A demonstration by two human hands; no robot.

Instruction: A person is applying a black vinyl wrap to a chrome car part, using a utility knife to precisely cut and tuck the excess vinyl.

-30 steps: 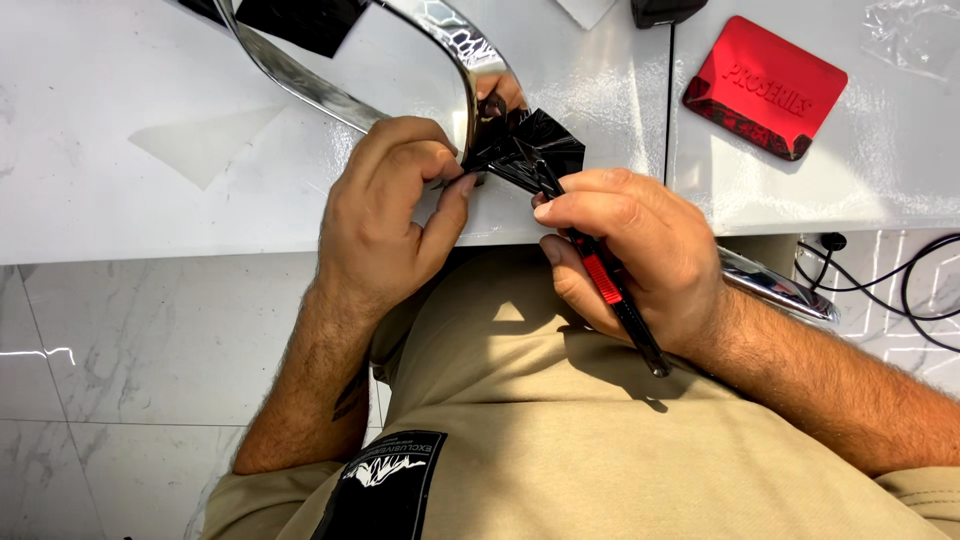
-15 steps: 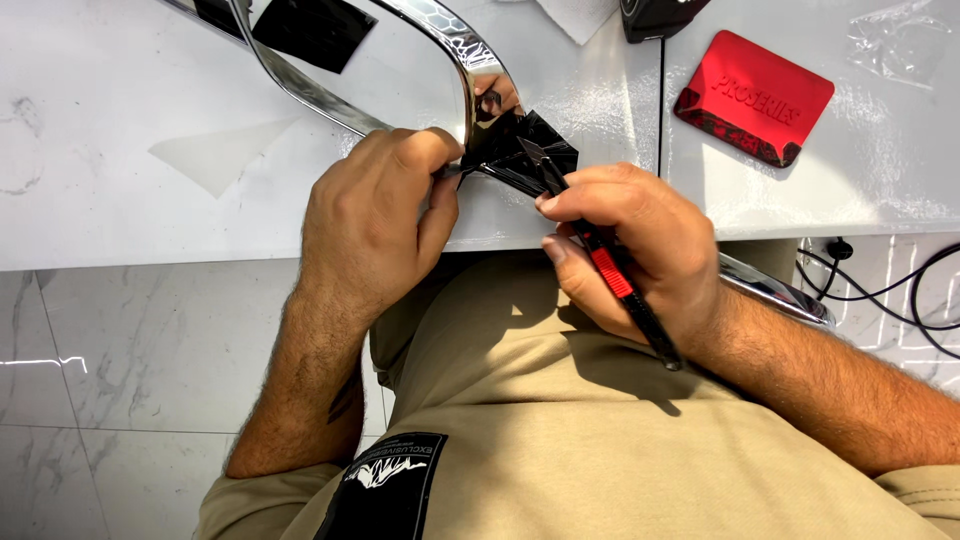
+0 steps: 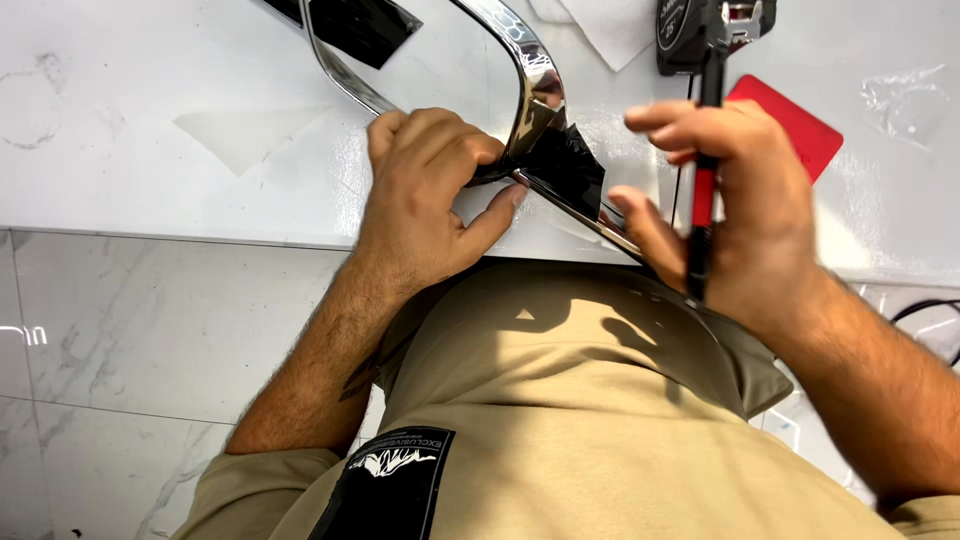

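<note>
Two bare hands show: one left hand [image 3: 425, 195] and one right hand [image 3: 735, 205]. There is one curved chrome trim piece [image 3: 535, 85], one red-and-black pen-shaped knife [image 3: 702, 190], one flat red plastic squeegee [image 3: 795, 125], one black tape measure [image 3: 690, 35], one white paper sheet [image 3: 605, 25], and one white marble worktop [image 3: 150, 190].
</note>
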